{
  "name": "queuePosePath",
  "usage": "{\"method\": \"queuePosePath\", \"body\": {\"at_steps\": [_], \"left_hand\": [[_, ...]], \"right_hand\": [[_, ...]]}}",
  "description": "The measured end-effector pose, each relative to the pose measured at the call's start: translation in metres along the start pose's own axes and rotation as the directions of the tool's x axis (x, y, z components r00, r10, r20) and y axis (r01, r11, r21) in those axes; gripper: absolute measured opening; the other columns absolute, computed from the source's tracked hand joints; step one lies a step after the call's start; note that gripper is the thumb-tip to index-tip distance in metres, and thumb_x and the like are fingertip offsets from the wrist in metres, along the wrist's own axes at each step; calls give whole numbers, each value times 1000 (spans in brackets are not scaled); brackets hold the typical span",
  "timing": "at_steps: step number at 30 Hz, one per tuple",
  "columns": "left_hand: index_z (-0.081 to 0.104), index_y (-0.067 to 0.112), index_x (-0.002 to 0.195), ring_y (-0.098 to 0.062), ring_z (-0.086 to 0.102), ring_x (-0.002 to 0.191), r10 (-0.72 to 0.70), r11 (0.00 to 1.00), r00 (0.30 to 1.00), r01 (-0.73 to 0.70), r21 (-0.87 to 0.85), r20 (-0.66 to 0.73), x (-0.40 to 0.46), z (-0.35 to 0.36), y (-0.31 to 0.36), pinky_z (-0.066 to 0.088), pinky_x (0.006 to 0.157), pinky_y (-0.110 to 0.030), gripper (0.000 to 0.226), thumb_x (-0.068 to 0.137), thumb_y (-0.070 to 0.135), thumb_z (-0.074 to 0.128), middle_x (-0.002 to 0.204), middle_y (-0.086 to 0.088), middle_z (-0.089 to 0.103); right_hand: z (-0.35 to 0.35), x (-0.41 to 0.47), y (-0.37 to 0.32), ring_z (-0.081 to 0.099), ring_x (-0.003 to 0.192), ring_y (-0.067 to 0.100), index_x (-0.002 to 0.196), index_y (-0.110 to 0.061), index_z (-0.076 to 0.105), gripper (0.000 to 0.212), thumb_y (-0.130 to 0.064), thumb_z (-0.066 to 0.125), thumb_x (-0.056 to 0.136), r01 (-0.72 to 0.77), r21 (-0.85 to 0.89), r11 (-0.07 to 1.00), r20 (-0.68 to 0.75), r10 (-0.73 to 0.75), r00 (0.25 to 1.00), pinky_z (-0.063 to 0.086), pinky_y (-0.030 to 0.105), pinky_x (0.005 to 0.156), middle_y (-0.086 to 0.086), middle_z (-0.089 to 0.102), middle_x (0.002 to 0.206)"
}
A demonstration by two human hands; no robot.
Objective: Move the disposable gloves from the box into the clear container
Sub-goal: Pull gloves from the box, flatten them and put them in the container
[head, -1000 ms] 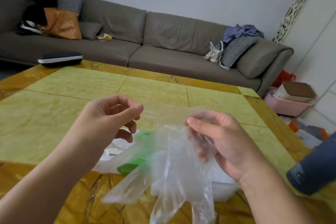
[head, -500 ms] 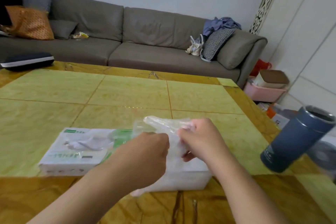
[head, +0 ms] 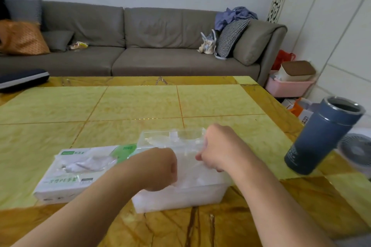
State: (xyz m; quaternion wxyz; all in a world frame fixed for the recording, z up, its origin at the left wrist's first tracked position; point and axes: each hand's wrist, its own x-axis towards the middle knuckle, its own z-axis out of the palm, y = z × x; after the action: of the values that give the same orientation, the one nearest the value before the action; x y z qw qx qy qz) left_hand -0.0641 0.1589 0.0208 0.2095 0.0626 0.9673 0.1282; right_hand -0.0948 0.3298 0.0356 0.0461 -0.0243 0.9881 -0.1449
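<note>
A white and green glove box (head: 70, 174) lies flat on the table at the left, with crumpled clear gloves showing at its top opening. Just right of it stands the clear container (head: 180, 196), holding a pile of clear gloves. A thin clear glove (head: 188, 158) is stretched over the container's open top. My left hand (head: 158, 168) grips the glove's left side with curled fingers. My right hand (head: 216, 150) pinches its right side. Both hands sit low over the container.
A dark blue open tumbler (head: 323, 136) stands on the table at the right, near the edge. A small white fan (head: 355, 152) sits beyond it. A grey sofa (head: 140, 46) with cushions and clothes runs behind the table. A pink bin (head: 289, 86) is on the floor.
Both hands have brought the glove down from chest height onto the container's open top. The view has swung right, bringing the glove box and tumbler into sight.
</note>
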Motion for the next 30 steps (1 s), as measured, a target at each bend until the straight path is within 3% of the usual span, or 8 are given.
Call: {"method": "queuePosePath", "body": {"at_steps": [3,8,13,17,20,25,28,30], "left_hand": [[71,27,105,-6,57,67,-17,1000,997,15,24,69,4,3,3,41,52,-18,16,89,25,72,99,10,71],[69,28,109,-15,63,93,-20,998,986,11,56,164,11,4,2,46,67,-23,21,89,23,65,108,10,69],[68,18,116,-19,57,90,-25,997,974,8,75,227,14,4,6,49,79,-30,26,91,21,62,118,0,70],[69,14,104,-18,52,81,-19,995,971,-4,96,240,16,7,6,46,75,-30,19,89,22,61,96,2,66],[66,10,104,-20,47,80,-4,986,967,-38,161,254,14,8,10,40,74,-28,16,100,20,53,81,2,54],[62,14,128,-27,59,98,48,980,973,-90,178,226,12,8,13,45,86,-32,29,103,26,53,121,-9,68],[62,12,127,-26,60,91,75,975,970,-120,186,229,12,9,8,52,82,-37,32,102,29,52,113,-8,68],[63,11,124,-28,63,93,88,968,969,-137,209,230,11,8,6,53,80,-37,30,100,26,52,111,-9,69]], "right_hand": [[-3,-2,0,66,63,24,76,-13,59,21,-16,79,82,11,-97,995,-24,-14,1000,46,28,50,3,63,76],[-6,-5,-1,66,63,24,73,-15,59,25,-17,83,79,24,-167,986,-26,-29,999,45,29,50,2,64,75],[-17,-15,-5,60,57,22,73,-15,56,25,-16,79,82,49,-177,983,-67,-61,996,37,28,46,1,61,71],[-29,-37,-30,62,74,26,84,-18,51,8,-15,58,84,223,26,974,-165,-216,962,52,41,59,1,58,85],[-20,-46,-47,65,71,27,84,-13,59,11,-7,51,79,244,158,957,48,-254,966,56,40,56,6,63,85],[10,-30,-40,48,57,20,71,-11,52,18,-5,58,87,205,-59,977,295,-179,939,32,27,46,6,52,75],[16,-24,-31,58,71,22,91,-14,67,6,-12,62,89,199,-126,972,300,-154,941,41,27,58,4,61,87],[19,-23,-29,63,87,27,112,-19,71,26,-12,64,88,177,-176,968,287,-122,950,46,30,71,4,64,100]]}}
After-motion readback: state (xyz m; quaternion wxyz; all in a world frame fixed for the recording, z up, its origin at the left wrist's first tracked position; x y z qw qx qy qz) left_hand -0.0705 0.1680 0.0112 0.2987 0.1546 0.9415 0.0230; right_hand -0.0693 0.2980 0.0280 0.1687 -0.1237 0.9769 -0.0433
